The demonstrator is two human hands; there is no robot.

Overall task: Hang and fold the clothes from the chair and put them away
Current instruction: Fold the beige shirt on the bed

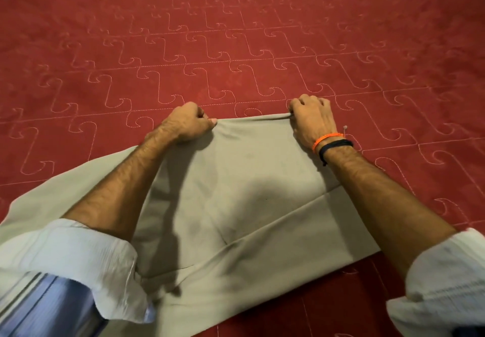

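A grey-beige garment (244,195) lies spread on a red quilted bedspread (236,48), partly folded, with a diagonal folded edge running across its near half. My left hand (187,124) pinches the garment's far edge at the left corner. My right hand (312,120) grips the same far edge at the right corner, fingers curled over the fabric. The edge is stretched taut between the two hands. The garment's left part runs under my left forearm toward the frame's left edge.
The red bedspread with stitched swirl patterns fills the view beyond and beside the garment. My rolled-up white sleeves (78,258) sit at the bottom corners. Orange and black bands circle my right wrist (330,143).
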